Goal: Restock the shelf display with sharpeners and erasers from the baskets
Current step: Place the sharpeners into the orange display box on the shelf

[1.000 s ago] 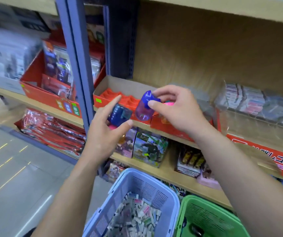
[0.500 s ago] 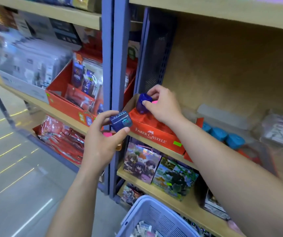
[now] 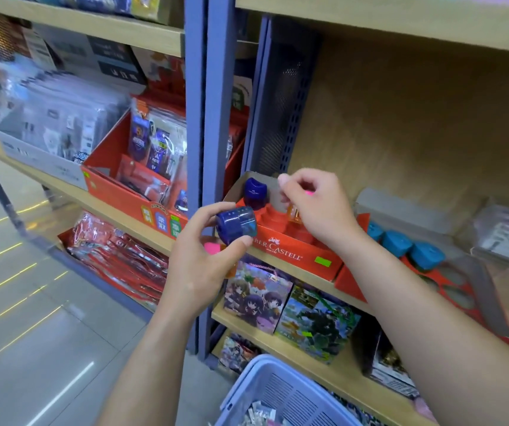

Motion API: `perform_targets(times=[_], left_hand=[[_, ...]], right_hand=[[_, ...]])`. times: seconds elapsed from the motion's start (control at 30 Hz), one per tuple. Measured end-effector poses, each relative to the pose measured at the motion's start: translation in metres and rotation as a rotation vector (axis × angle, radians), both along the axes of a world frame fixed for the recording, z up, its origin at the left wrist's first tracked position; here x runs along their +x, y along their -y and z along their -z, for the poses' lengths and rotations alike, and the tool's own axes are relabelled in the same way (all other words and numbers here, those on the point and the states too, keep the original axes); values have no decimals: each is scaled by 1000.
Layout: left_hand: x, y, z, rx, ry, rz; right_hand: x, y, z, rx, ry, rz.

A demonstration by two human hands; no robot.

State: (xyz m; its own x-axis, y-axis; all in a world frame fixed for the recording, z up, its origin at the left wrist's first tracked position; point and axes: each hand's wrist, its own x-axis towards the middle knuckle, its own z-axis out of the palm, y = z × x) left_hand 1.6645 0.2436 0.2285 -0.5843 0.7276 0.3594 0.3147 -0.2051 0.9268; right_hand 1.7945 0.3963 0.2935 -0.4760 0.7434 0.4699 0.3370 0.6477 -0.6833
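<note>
**shelfrat:** Shop aisle, wooden shelves on blue posts. What's nearest?

**pencilbox:** lavender basket down front, erasers in it. Above that the left hand pinches a dark blue sharpener between thumb and fingertips, with a pink bit tucked under the palm.

**shelfrat:** and the other one?

**pencilbox:** right hand is over the red display box, fingers curled round a pink piece, only a sliver showing. orange sharpener sits just under its fingertips, can't tell if they touch. second blue sharpener stands upright in the box just left of those fingers. teal sharpeners are further right.
</note>
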Motion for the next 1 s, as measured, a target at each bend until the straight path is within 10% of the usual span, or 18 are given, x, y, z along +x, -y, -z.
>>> perform_targets(times=[0.4, 1.0], left_hand=[[75, -7, -15, 33, -76, 167], [103, -30, -2, 74, -171, 205]], right_hand=[[111, 27, -3, -669, -403, -307], [186, 6, -4, -349, -115, 205]])
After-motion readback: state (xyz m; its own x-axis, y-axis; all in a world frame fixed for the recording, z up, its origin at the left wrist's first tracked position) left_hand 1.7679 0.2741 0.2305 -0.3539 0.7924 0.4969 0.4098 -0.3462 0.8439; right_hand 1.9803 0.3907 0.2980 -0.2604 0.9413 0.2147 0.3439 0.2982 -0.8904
